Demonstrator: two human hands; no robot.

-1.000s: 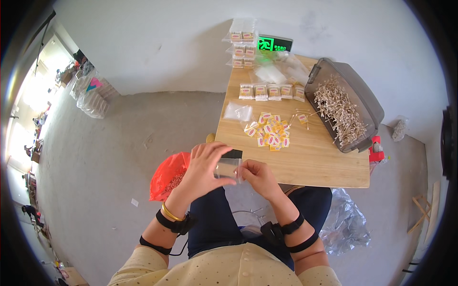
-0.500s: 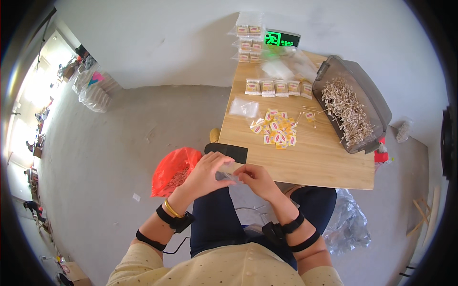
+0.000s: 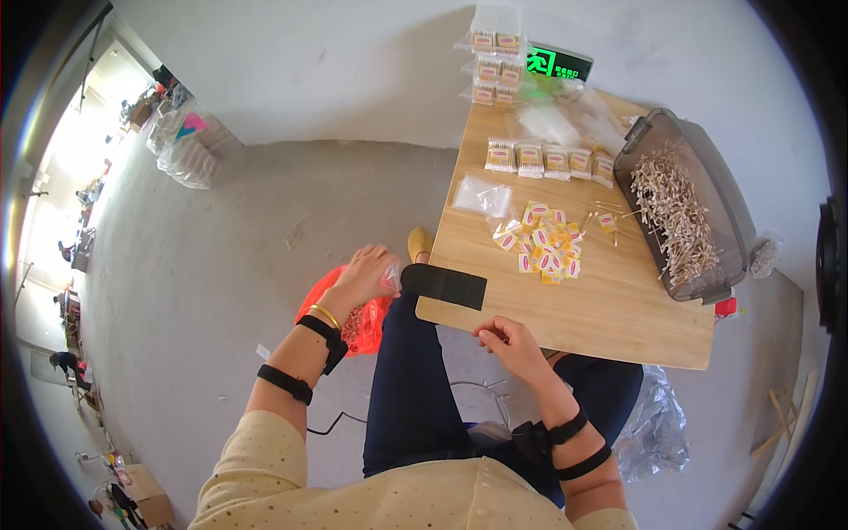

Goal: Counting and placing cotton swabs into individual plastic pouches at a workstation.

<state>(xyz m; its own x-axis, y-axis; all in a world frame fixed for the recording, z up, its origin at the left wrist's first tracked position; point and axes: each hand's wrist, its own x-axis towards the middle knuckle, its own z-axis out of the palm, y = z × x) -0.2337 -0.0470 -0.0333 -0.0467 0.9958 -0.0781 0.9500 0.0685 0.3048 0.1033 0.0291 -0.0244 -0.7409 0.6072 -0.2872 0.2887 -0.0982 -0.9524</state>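
My left hand (image 3: 365, 276) is above a red plastic bag (image 3: 321, 291) of small reddish bits beyond the table's left edge. Its fingers are closed on a small clear plastic bag (image 3: 391, 276), beside a black flat strip (image 3: 446, 287) that juts past the table edge. My right hand (image 3: 510, 343) is at the near edge of the wooden table (image 3: 583, 331). Its thumb and fingers are pinched together, and I cannot make out whether anything is between them. Several yellow-and-white printed cards (image 3: 548, 243) lie in a loose heap on the tabletop.
A grey bin of cotton swabs (image 3: 676, 216) stands at the table's right. Filled swab packs (image 3: 543, 162) form a row, with empty clear bags (image 3: 481, 194) nearby. More packs (image 3: 495, 66) are stacked at the back, by a green lit sign (image 3: 556, 66).
My hands have parted. The left has moved away to the left and farther out with the clear bag, over the red bag; the right has drawn right, off the clear bag. The view has shifted.
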